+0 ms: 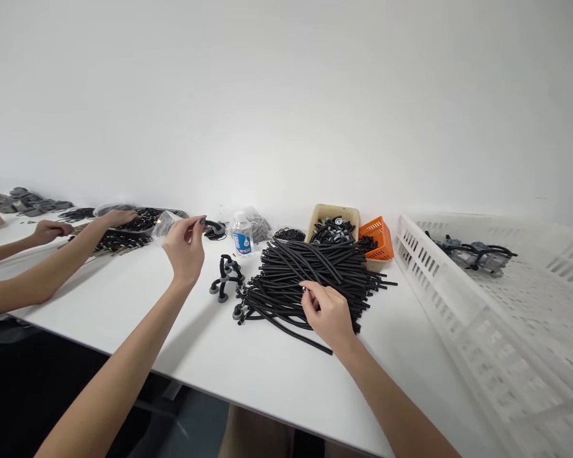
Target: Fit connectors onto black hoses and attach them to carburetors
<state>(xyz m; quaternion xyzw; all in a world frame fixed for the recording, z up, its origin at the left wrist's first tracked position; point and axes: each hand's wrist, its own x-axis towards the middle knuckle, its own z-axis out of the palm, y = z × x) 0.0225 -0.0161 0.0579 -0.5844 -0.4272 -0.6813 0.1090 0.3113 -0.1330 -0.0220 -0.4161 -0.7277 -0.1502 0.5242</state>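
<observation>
My left hand is raised over the table with thumb and fingers pinched together. In that pinch is the end of a short curved black tube, which has a grey part on it. My right hand hovers at or just above a heap of long black tubes, its thumb and fingertips closed; what they hold, if anything, cannot be made out. Between my hands, several curved black pieces with grey round ends stand together on the white table.
A clear bottle with a blue label stands behind the pieces. Behind the heap are a beige bin of small parts and an orange basket. A white crate fills the right. A co-worker's hands handle black parts at left.
</observation>
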